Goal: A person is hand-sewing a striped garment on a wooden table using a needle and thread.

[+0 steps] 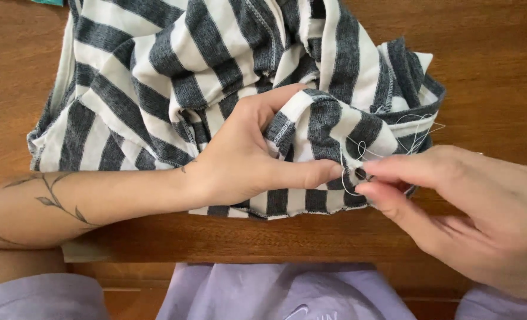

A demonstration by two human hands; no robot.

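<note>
A brown wooden surface (500, 71) carries a crumpled grey-and-white striped garment (216, 77); little else of the room shows. The left hand (246, 157) pinches a fold of its hem near the surface's front edge. The right hand (471, 207), grip closed, holds a small dark button (361, 173) there, with white thread (417, 127) looping: seemingly mid-stitch, calling for a steady pull.

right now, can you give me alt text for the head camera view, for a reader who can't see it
A person's left hand pinches a fold of a grey-and-white striped garment while the right hand holds a small dark button against it, with white thread looping nearby. The garment lies bunched on a wooden table.
</note>
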